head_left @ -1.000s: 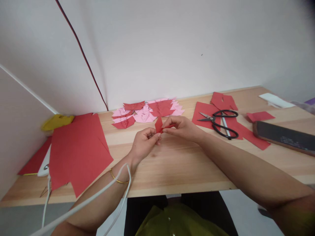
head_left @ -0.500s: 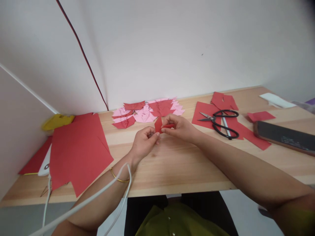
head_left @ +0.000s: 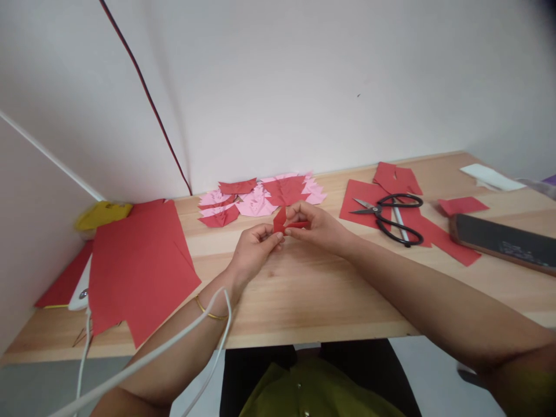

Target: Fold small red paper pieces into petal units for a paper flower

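A small piece of folded red paper is pinched between both my hands, above the middle of the wooden table. My left hand grips its lower left part with thumb and fingers. On the other side, my right hand pinches the right part, where a narrow red flap sticks out beside the fingers. My fingertips hide some of the folds. Just behind the hands lie several cut and folded red papers and pink papers, in overlapping rows against the wall.
Black-handled scissors rest on red paper pieces to the right, with a white stick under the handles. Further right lies a dark block. Large red sheets cover the left side, near a yellow object. A white cable crosses my left forearm.
The fingers have shifted very slightly on the folded red paper, which is still held in both hands. The view has moved a touch; the rest looks the same.
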Tool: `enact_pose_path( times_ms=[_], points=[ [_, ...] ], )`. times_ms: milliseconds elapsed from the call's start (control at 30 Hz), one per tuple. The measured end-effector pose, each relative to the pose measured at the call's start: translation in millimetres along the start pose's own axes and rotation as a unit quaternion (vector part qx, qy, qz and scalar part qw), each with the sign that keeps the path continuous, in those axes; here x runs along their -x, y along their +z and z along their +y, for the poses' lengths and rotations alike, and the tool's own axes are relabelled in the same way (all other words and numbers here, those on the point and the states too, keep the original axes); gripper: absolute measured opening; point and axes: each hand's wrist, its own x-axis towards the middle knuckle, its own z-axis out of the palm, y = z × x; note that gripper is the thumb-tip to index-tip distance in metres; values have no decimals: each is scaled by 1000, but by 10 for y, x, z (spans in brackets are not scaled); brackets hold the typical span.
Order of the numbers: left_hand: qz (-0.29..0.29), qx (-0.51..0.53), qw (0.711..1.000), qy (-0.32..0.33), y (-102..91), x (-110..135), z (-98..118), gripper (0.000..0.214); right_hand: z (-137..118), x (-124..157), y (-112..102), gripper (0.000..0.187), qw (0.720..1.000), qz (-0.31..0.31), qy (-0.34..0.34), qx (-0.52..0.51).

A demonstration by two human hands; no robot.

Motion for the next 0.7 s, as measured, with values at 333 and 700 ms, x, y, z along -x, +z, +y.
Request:
enact_pose_path(
  times_ms=[333, 700],
  points=[
    [-18, -116, 992, 36, -14, 65, 122, 18, 2, 5, 38, 20, 997, -45, -8, -56],
    [-3, 8, 1000, 9, -43, -29, -19, 19, 6, 12, 25, 24, 994, -5, 73, -77]
  ],
)
